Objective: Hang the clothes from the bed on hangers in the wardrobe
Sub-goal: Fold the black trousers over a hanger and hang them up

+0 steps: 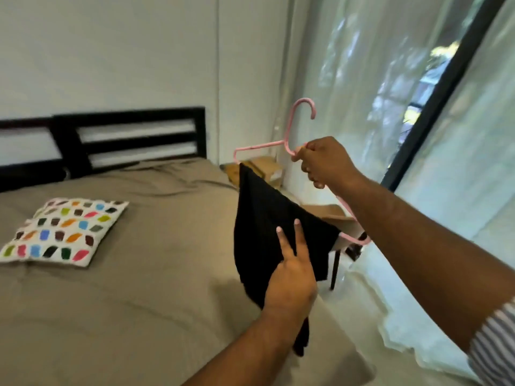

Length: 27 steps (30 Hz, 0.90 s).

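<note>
A pink plastic hanger (295,118) is held up in the air over the right edge of the bed (133,288). My right hand (324,162) grips it at the neck, just below the hook. A black garment (264,218) is draped over the hanger and hangs down below it. My left hand (291,274) lies against the front of the black cloth with two fingers straight and pointing up; whether the thumb pinches the cloth behind is hidden. The wardrobe is not in view.
A white pillow with coloured patches (64,229) lies on the brown bedcover. A black headboard (133,135) stands at the far wall. Cardboard boxes (264,168) and a small table (338,215) sit beside the bed. Sheer curtains (390,79) cover the window on the right.
</note>
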### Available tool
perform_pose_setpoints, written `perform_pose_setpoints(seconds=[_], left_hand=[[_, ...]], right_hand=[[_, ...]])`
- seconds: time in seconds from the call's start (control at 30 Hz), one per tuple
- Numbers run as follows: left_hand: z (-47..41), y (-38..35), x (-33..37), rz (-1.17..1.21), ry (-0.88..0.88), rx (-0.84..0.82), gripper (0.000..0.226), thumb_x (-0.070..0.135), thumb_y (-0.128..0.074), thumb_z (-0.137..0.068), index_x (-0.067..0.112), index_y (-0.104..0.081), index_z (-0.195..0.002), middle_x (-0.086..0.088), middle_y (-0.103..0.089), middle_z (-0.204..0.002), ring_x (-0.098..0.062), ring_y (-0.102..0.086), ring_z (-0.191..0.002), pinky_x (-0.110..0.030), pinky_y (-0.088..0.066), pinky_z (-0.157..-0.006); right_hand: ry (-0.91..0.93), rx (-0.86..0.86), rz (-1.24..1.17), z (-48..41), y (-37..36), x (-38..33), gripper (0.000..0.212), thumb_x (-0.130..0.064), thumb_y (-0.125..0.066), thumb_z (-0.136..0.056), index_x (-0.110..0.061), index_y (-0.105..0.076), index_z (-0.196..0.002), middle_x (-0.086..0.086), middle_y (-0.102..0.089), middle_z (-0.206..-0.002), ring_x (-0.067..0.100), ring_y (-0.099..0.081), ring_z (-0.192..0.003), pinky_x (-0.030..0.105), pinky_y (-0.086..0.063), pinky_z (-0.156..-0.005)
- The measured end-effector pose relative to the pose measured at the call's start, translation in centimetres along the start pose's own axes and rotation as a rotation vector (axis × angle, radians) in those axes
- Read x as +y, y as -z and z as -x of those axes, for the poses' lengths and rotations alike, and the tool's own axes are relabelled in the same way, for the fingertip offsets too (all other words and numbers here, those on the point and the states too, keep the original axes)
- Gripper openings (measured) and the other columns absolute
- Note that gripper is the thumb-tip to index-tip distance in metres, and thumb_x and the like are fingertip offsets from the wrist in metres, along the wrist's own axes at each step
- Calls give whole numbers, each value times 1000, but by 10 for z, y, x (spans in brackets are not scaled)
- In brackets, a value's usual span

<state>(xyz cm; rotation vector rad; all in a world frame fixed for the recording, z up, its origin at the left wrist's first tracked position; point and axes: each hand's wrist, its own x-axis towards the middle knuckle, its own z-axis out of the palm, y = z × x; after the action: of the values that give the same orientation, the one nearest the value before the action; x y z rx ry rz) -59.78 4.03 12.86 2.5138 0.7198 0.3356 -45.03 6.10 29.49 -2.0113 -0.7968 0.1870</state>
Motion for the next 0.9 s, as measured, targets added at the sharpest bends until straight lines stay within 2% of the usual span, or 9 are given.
perform_pose_setpoints(seconds=[0.1,0.17,0.23,0.3,0.43,0.53,0.67,0.8,0.9], left_hand=[[6,40,24,62,-175,1,76,33,-39,-105,32,17,-158,-6,14,-168,-19,-61,-75,-31,-52,-69],[13,70,25,118,-260,55,58,45,-38,-104,38,-16,-157,6,-19,-166,-20,-64,-110,-37,-54,-92],[7,101,11,193,-257,184,42,45,-44,-102,35,-48,-142,8,-58,-141,-16,-62,-117,-35,-51,-99],[-4,133,-6,304,-229,374,28,38,-51,-100,30,-64,-124,8,-71,-114,-13,-67,-105,-34,-54,-92],[-28,192,-5,498,-217,518,29,37,-62,-97,26,-63,-123,8,-68,-112,-13,-67,-105,-28,-53,-90],[-40,237,17,669,-130,595,79,54,-70,-87,22,-35,-149,-3,-43,-148,-22,-47,-134,-41,-43,-110],[-49,297,40,1187,-141,374,97,65,-71,-77,24,-28,-154,-3,-52,-147,-25,-49,-135,-46,-35,-115],[-50,302,73,1422,-418,102,32,29,-58,-100,14,-62,-128,-4,-74,-110,-21,-70,-106,-44,-53,-100],[-43,281,111,1328,-535,35,24,13,-53,-103,10,-65,-124,-5,-74,-105,-24,-73,-97,-40,-59,-86]], right_hand=[[122,13,96,1,46,-58,23,-19,-60,-98,-7,-76,-87,4,-56,-59,12,-43,-38,22,-34,-39],[209,48,143,9,79,-97,25,-22,-60,-99,-7,-76,-89,3,-57,-60,11,-43,-39,22,-34,-39],[261,86,136,16,115,-129,25,-22,-61,-99,-4,-77,-92,7,-56,-62,14,-44,-43,23,-34,-42],[336,98,135,25,149,-156,26,-25,-62,-99,-3,-77,-95,9,-57,-66,15,-46,-48,26,-37,-45],[444,108,124,44,199,-192,30,-28,-61,-101,-1,-75,-98,2,-53,-59,12,-45,-47,26,-38,-45],[508,48,160,64,223,-209,33,-30,-58,-102,-2,-74,-101,3,-49,-61,12,-43,-49,26,-38,-46],[547,-23,208,93,250,-204,35,-32,-57,-103,-1,-72,-105,7,-47,-66,15,-42,-54,29,-37,-49],[498,-6,325,121,282,-171,29,-30,-55,-104,-7,-72,-97,7,-53,-67,16,-46,-56,31,-41,-51],[425,68,364,148,317,-134,28,-31,-55,-104,-9,-71,-95,2,-55,-65,14,-47,-56,28,-43,-52]])
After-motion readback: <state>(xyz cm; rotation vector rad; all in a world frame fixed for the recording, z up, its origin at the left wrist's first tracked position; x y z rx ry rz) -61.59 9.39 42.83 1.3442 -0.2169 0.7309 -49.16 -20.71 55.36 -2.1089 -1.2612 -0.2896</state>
